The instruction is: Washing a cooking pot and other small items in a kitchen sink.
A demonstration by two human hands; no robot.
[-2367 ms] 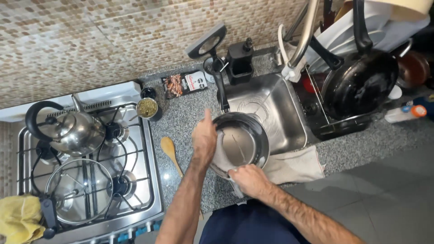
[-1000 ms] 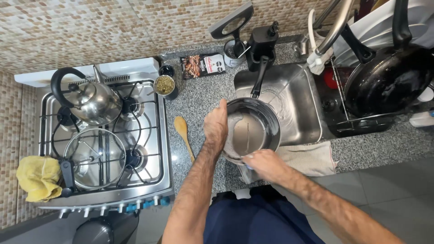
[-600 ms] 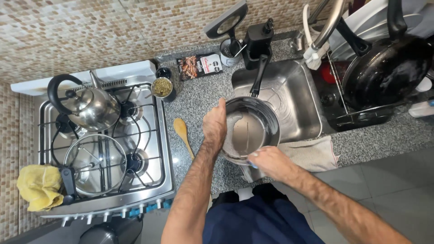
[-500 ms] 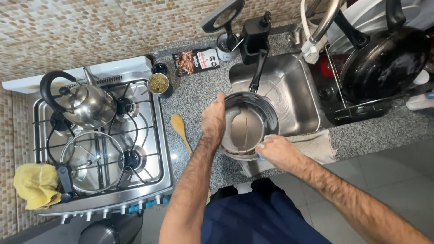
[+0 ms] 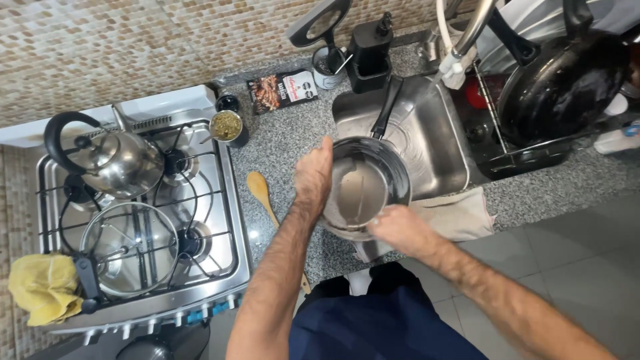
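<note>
My right hand (image 5: 399,229) is curled over the near rim of the steel saucepan (image 5: 365,187), fingers bent as if pressing something against the metal — what is under them I cannot tell. My left hand (image 5: 313,175) lies flat and open against the pan's left wall, fingers together, bracing it. The saucepan sits tilted at the front edge of the sink (image 5: 437,143), half over the granite bench (image 5: 280,150), its black handle (image 5: 387,107) pointing away from me toward the soap dispenser (image 5: 369,47).

I judge the pan rigid and fairly light, but its inside looks wet and streaked, so the polished wall is probably slippery; the plain rim gives a poor hold. The handle is the sure place to take it, with a second palm steadying the side as now. It will not break, though it could skid on the sink's lip.

Just beside my right wrist a beige cloth (image 5: 453,217) hangs over the bench edge. Left of my forearm lies a wooden spoon (image 5: 260,190). Farther left is the gas stove (image 5: 143,220) with a glass lid (image 5: 130,247), a yellow rag (image 5: 43,287) and a steel kettle (image 5: 123,160). Beyond the sink, the tap (image 5: 467,37) and a drying rack (image 5: 527,143) holding a black frying pan (image 5: 563,83).
</note>
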